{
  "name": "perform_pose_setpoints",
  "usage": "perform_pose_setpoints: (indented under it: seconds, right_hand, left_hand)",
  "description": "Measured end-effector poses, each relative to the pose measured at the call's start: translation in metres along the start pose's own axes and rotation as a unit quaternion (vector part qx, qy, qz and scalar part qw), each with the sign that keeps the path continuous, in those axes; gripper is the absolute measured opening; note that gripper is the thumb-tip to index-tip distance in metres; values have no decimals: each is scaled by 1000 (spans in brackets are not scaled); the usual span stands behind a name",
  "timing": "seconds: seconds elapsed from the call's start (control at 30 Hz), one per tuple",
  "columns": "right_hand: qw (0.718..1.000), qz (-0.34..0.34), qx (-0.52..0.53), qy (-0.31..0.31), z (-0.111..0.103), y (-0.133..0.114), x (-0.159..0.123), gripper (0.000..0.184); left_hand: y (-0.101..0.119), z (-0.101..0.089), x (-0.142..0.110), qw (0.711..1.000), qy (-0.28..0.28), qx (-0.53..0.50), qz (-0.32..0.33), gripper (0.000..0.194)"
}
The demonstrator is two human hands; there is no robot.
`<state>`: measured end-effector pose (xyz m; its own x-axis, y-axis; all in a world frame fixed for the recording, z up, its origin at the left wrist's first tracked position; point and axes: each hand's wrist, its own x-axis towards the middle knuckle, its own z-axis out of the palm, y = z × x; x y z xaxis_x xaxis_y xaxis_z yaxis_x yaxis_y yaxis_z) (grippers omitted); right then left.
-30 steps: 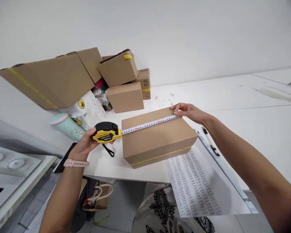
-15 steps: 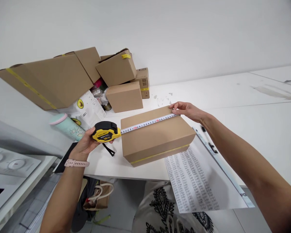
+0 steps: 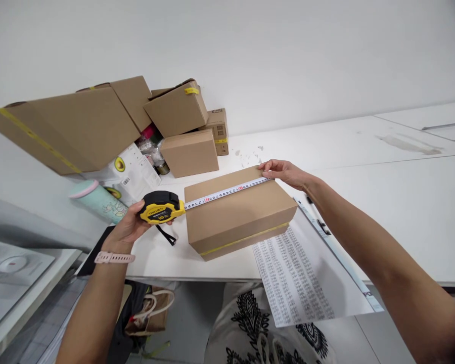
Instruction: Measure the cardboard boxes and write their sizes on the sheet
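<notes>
A closed brown cardboard box (image 3: pixel 238 215) with a yellow tape strip lies on the white table (image 3: pixel 394 202). My left hand (image 3: pixel 128 228) grips a yellow and black tape measure case (image 3: pixel 159 208) just left of the box. Its white blade (image 3: pixel 227 191) stretches across the box's top. My right hand (image 3: pixel 284 172) pinches the blade's end down at the box's far right corner.
A printed sheet (image 3: pixel 307 273) on a clipboard lies right of the box, with a pen (image 3: pixel 316 215) beside it. Several cardboard boxes (image 3: pixel 189 151) pile up at the back left, near a pastel bottle (image 3: pixel 94 198). A bag (image 3: pixel 151 308) sits under the table.
The view has drifted slightly, so everything sits a little further left. Both hands keep the blade stretched over the box as before.
</notes>
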<state>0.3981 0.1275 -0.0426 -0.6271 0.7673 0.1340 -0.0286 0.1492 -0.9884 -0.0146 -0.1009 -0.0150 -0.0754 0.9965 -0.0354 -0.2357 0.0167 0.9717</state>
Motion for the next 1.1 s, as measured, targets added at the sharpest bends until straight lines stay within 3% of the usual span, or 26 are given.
perform_pose_setpoints:
  seconds: [0.27, 0.47, 0.6, 0.93, 1.1]
  right_hand:
    - [996, -7, 83, 12, 9, 6, -7, 32]
    - [993, -6, 117, -4, 11, 8, -12, 28]
    - [994, -5, 109, -1, 10, 8, -12, 27]
    - [997, -21, 80, 2, 9, 11, -13, 27]
    - [999, -9, -27, 25, 2, -2, -12, 33]
  left_hand:
    - [3, 8, 0, 1000, 1, -6, 6, 41]
    - [3, 7, 2, 999, 34, 16, 0, 45]
    - [2, 3, 4, 999, 47, 26, -3, 46]
    - [0, 5, 4, 999, 12, 30, 16, 45]
    - [11, 23, -7, 996, 79, 20, 36, 36]
